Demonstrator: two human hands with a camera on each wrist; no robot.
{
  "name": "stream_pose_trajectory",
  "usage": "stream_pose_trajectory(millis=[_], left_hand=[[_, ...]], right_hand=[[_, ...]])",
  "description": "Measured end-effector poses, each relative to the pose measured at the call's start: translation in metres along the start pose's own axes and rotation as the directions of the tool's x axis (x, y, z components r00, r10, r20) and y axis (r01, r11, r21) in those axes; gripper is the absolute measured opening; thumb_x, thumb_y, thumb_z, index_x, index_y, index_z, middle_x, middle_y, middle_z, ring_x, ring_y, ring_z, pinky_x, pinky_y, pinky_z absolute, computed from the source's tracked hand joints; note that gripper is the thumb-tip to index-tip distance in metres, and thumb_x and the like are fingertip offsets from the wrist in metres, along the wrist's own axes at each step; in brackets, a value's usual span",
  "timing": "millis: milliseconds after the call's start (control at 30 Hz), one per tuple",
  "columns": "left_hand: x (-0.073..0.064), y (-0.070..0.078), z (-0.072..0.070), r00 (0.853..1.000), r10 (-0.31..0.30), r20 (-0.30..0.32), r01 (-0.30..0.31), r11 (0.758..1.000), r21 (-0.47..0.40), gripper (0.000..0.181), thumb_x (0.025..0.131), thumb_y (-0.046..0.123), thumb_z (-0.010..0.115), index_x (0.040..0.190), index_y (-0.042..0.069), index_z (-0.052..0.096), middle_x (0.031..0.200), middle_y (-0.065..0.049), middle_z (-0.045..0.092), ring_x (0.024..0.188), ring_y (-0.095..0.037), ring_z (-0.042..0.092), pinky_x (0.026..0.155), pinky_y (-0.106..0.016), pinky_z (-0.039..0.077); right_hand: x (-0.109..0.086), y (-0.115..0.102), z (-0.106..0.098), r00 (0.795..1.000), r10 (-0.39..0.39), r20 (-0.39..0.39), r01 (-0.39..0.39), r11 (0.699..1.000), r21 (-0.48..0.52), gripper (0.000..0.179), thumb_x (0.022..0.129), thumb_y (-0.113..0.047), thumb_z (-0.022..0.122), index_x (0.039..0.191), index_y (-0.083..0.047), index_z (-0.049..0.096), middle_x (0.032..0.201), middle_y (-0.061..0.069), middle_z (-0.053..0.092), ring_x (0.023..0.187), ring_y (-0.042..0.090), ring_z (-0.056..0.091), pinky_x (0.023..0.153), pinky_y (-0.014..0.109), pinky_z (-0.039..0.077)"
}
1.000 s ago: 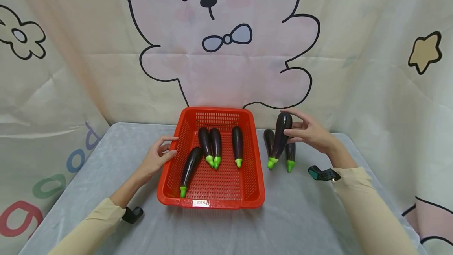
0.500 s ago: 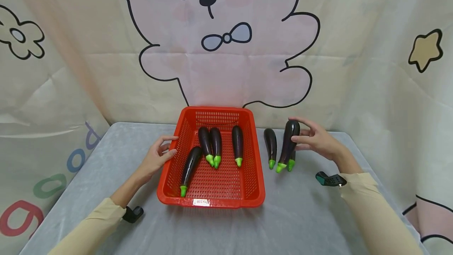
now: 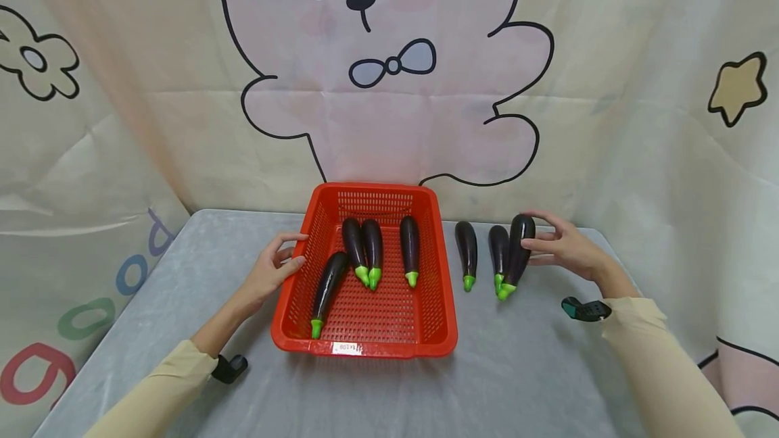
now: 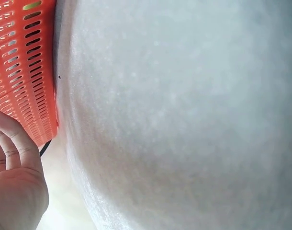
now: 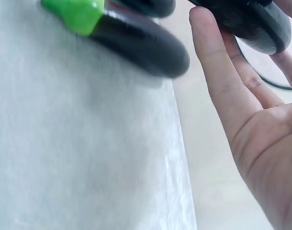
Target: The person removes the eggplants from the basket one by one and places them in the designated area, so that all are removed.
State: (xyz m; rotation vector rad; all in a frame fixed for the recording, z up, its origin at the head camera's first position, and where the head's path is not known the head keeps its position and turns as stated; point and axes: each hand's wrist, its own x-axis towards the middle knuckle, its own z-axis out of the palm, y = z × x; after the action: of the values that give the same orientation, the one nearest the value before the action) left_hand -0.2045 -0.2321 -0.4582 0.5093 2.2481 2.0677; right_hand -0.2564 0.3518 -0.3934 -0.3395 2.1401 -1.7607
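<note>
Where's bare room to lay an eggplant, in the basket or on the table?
Free: the near-right floor of the basket, bordered by the lower-left eggplant and front wall; and the table in front of the basket. Crowded: around the upper-left pair inside, and where the right hand's eggplant crowds its neighbour.

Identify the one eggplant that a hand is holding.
The rightmost eggplant, outside the red basket: it alone is held, gripped by the right hand.

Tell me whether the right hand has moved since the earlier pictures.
Yes. In the head view, the right hand has moved rightward, farther from the red basket, with the eggplant it holds.
</note>
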Motion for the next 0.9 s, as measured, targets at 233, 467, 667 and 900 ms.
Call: stream_pose_trajectory(millis=[233, 467, 667, 900], left_hand=[[0.000, -0.001, -0.001, 1.000, 0.002, 0.004, -0.002, 1.000, -0.002, 0.044, 0.102, 0.007, 0.059, 0.142, 0.003, 0.041, 0.118, -0.035, 0.056, 0.089, -0.034, 0.071, 0.071, -0.045, 0.061], [0.001, 0.000, 0.000, 1.000, -0.008, 0.006, 0.008, 1.000, -0.006, 0.044, 0.103, 0.008, 0.059, 0.142, 0.004, 0.042, 0.120, -0.035, 0.056, 0.090, -0.036, 0.071, 0.072, -0.045, 0.061], [0.001, -0.001, 0.001, 1.000, -0.016, 0.008, 0.016, 1.000, -0.011, 0.044, 0.103, 0.009, 0.059, 0.142, 0.005, 0.042, 0.120, -0.034, 0.057, 0.091, -0.037, 0.071, 0.072, -0.046, 0.061], [0.001, -0.001, 0.000, 1.000, -0.019, 0.002, 0.019, 1.000, -0.008, 0.045, 0.102, 0.009, 0.059, 0.143, 0.005, 0.041, 0.120, -0.035, 0.057, 0.091, -0.038, 0.071, 0.072, -0.046, 0.061]], right_hand=[[0.000, 0.012, -0.021, 0.997, 0.067, -0.035, -0.068, 0.997, -0.037, 0.066, 0.102, -0.007, 0.063, 0.158, -0.013, 0.030, 0.125, 0.011, 0.062, 0.107, 0.031, 0.067, 0.090, 0.047, 0.056], [0.003, 0.032, -0.040, 0.987, 0.151, -0.047, -0.150, 0.989, 0.007, 0.071, 0.102, -0.008, 0.063, 0.160, -0.009, 0.022, 0.130, 0.006, 0.056, 0.110, 0.025, 0.066, 0.096, 0.046, 0.053], [0.008, 0.048, -0.045, 0.982, 0.184, -0.045, -0.184, 0.983, 0.000, 0.074, 0.102, -0.011, 0.064, 0.161, -0.005, 0.018, 0.135, 0.012, 0.052, 0.110, 0.025, 0.067, 0.094, 0.044, 0.054], [0.014, 0.056, -0.042, 0.988, 0.140, -0.068, -0.142, 0.990, -0.023, 0.071, 0.100, -0.009, 0.066, 0.158, -0.001, 0.025, 0.129, 0.012, 0.059, 0.105, 0.027, 0.069, 0.090, 0.043, 0.056]])
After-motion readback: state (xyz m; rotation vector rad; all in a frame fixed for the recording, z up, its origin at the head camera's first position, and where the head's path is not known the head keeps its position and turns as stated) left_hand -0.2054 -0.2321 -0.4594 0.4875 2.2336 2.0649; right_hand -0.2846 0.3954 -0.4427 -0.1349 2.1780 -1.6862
